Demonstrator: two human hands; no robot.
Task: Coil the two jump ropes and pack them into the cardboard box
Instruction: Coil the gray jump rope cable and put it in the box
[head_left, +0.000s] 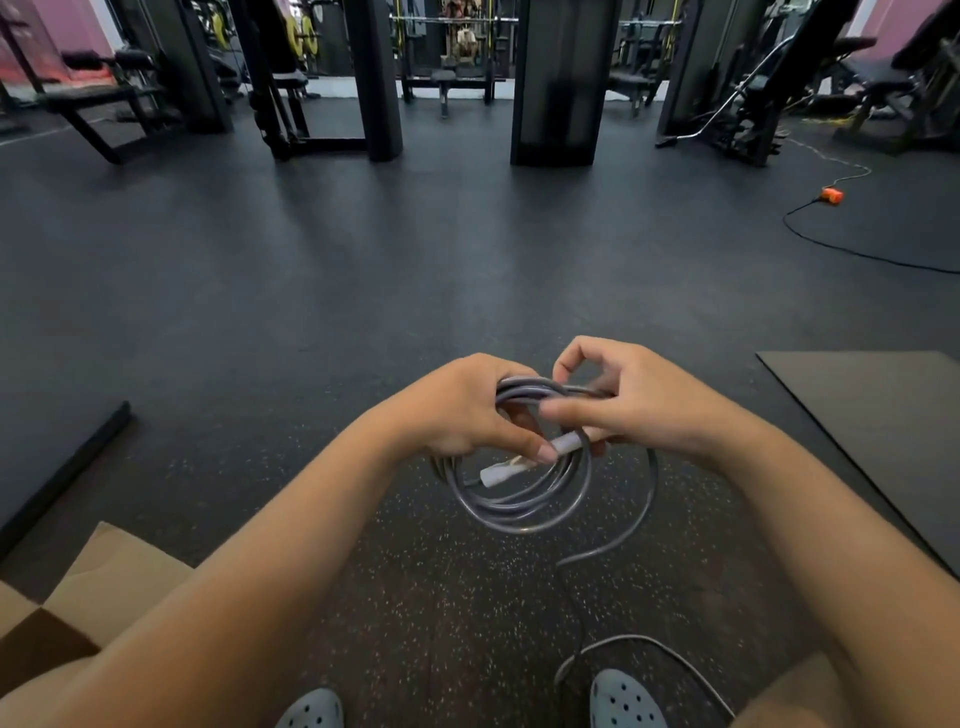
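Observation:
A grey jump rope (524, 506) hangs in several loops in front of me. My left hand (462, 408) grips the top of the coil, thumb resting on its pale handle (506, 467). My right hand (634, 397) pinches the rope at the coil's upper right. A loose strand drops from the coil to the floor (618, 551) and curves past my right shoe. The open cardboard box (111, 574) stands at the lower left, partly hidden behind my left forearm. A second rope is not visible.
I stand on dark speckled rubber flooring, grey clogs (626, 701) at the bottom. A black mat (883, 415) lies to the right, another mat's edge (67, 462) to the left. Gym machines line the back; an orange plug (832, 195) with cable lies far right.

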